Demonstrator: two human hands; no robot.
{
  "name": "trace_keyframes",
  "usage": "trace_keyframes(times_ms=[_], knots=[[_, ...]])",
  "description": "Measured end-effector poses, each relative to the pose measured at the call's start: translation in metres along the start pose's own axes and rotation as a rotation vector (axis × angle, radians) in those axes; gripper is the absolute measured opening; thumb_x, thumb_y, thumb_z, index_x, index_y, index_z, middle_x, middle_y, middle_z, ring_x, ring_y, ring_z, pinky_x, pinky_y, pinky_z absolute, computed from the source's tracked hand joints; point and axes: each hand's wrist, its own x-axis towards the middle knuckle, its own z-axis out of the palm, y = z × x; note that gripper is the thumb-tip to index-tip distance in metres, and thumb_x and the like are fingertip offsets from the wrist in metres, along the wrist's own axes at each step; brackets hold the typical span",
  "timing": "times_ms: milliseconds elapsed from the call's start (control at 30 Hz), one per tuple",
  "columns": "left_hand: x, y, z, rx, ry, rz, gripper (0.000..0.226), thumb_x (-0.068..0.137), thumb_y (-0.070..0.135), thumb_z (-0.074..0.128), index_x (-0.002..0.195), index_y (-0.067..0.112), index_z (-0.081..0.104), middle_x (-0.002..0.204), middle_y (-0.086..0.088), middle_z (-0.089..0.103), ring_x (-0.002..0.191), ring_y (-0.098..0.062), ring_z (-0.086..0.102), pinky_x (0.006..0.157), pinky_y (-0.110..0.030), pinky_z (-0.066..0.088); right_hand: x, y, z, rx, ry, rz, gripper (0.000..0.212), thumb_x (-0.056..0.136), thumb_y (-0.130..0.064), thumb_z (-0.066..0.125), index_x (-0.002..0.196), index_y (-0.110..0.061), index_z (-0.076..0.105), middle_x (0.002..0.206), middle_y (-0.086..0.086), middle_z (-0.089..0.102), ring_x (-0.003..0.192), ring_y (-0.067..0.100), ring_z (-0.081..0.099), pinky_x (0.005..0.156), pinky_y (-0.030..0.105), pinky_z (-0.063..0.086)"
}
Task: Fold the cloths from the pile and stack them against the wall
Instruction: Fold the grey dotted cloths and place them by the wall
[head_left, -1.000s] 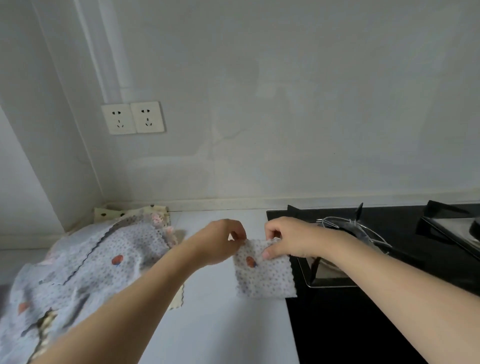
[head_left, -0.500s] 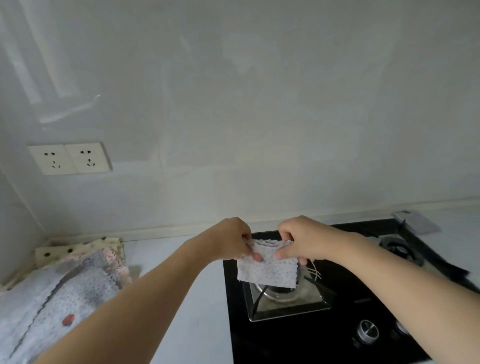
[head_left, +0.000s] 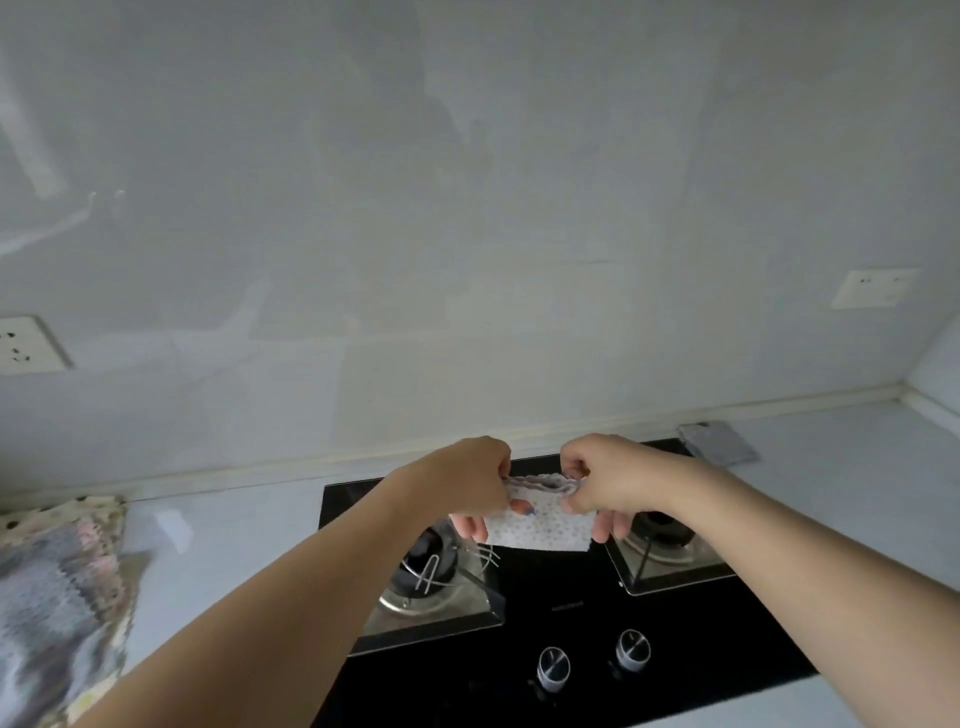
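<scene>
Both hands pinch a folded cloth (head_left: 540, 525) above the stove (head_left: 571, 639): the left hand (head_left: 467, 483) clamps its left end, the right hand (head_left: 608, 486) its right end. Far left lies the pile (head_left: 57, 587).

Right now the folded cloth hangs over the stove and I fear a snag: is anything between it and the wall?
Nothing visible blocks it. The left hand and right hand pinch the folded cloth above the stove; only stove top lies before the wall.
</scene>
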Motion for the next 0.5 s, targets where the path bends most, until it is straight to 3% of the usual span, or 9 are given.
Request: trace_keyframes(times_ms=[133,233,367,500], knots=[[0.041,0.021,0.000,-0.031,-0.002,0.044,0.019,0.093,0.005,0.049,0.109,0.015,0.049,0.080,-0.011,0.072,0.063,-0.016,0.071,0.060,-0.029,0.056,0.017,0.038,-0.021,0.018,-0.003,0.070,0.019,0.092,-0.011,0.062,0.094,-0.022,0.047,0.103,0.005,0.053,0.060,0.018,0.071,0.055,0.029,0.056],[0.074,0.044,0.007,-0.015,-0.003,0.062,0.031,0.094,0.006,0.045,0.120,0.021,0.052,0.075,-0.005,0.072,0.056,-0.009,0.069,0.060,-0.025,0.056,0.028,0.070,-0.036,0.047,0.095,0.090,0.016,0.092,-0.010,0.060,0.095,-0.021,0.049,0.101,0.003,0.058,0.062,0.017,0.072,0.061,0.030,0.058],[0.108,0.085,0.032,0.017,-0.023,0.098,0.032,0.097,0.003,0.043,0.124,0.011,0.058,0.087,-0.010,0.074,0.072,-0.013,0.073,0.069,-0.026,0.060,0.027,0.123,-0.055,0.073,0.179,0.087,0.015,0.089,-0.014,0.066,0.094,-0.021,0.053,0.093,0.002,0.067,0.072,0.014,0.071,0.067,0.029,0.060],[0.136,0.137,0.061,-0.022,-0.002,0.103,0.031,0.095,0.001,0.047,0.122,0.008,0.061,0.096,-0.009,0.071,0.082,-0.014,0.072,0.073,-0.028,0.060,0.015,0.184,-0.081,0.150,0.210,0.099,0.018,0.085,-0.017,0.071,0.091,-0.023,0.055,0.094,-0.001,0.063,0.076,0.010,0.064,0.061,0.021,0.051]])
